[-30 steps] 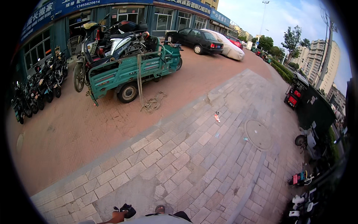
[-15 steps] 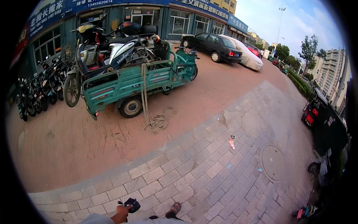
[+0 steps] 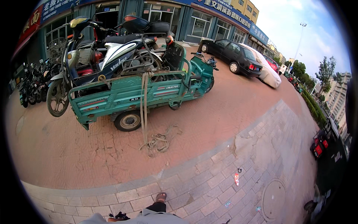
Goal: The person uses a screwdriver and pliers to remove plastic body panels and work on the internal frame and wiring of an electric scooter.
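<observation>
I have left hand (image 3: 113,219) gripping black item (image 3: 121,215); strap (image 3: 144,106) hangs over near edge of teal tricycle (image 3: 121,96), scooter (image 3: 115,55) overhanging rear edge.

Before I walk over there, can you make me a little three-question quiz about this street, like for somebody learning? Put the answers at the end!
1. True or false: the left hand is touching the green cargo tricycle.
2. Fill in the blank: a long, pale ____ hangs over the side of the tricycle and ends in a tangle on the ground.
3. Choose one: what colour is the car nearest the tricycle? A) white B) black C) yellow

Key:
1. False: it holds a dark object at the lower edge, with paving in between.
2. Strap.
3. B.
</observation>
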Available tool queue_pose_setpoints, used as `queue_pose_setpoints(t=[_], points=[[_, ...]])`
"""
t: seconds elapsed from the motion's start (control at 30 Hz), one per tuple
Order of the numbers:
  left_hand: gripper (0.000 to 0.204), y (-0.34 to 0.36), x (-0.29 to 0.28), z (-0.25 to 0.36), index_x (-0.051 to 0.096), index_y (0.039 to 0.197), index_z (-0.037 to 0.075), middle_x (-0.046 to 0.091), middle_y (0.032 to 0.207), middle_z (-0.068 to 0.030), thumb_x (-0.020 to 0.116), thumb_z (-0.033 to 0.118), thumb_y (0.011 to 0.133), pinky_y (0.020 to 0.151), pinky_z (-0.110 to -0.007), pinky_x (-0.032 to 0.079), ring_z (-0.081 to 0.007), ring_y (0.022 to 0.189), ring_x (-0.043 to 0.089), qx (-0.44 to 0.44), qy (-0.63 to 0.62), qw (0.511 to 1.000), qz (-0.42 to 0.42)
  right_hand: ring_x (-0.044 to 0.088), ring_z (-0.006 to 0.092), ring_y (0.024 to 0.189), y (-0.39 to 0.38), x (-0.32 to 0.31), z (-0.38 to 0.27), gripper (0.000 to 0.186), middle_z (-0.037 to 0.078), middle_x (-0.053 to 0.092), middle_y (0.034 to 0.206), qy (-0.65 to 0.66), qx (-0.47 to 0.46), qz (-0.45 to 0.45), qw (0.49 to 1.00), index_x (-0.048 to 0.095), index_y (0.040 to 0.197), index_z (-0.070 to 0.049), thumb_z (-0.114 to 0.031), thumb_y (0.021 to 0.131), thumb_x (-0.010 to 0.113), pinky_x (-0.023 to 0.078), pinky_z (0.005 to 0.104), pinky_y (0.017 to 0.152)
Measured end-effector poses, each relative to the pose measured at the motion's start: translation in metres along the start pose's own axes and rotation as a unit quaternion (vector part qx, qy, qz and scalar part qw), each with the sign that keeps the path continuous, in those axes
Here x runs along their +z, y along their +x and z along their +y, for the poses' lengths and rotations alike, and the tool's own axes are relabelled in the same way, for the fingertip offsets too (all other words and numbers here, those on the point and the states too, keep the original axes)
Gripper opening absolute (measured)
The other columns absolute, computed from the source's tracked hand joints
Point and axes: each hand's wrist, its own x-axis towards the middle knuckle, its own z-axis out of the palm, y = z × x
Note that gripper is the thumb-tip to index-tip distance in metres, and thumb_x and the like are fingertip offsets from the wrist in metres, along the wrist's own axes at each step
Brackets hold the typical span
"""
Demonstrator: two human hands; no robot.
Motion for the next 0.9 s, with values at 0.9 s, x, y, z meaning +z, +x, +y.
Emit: queue_pose_setpoints(t=[0.9], points=[[0.046, -0.014, 0.197, 1.142, 0.073, 0.098, -0.007, 0.075, 0.086, -0.0137, 0.090, 0.028, 0.074, 0.068, -0.034, 0.056, -0.0174, 0.072, 0.070, 0.349, -0.204, 0.911, -0.075, 0.061, 0.0249, 0.052, 0.631, 0.332, -0.800, 0.007, 0.012, 0.060, 0.070, 0.068, -0.077, -0.037, 0.994, 0.055, 0.100, -0.004, -0.008, 0.094, 0.055, 0.048, 0.0373, 0.043]])
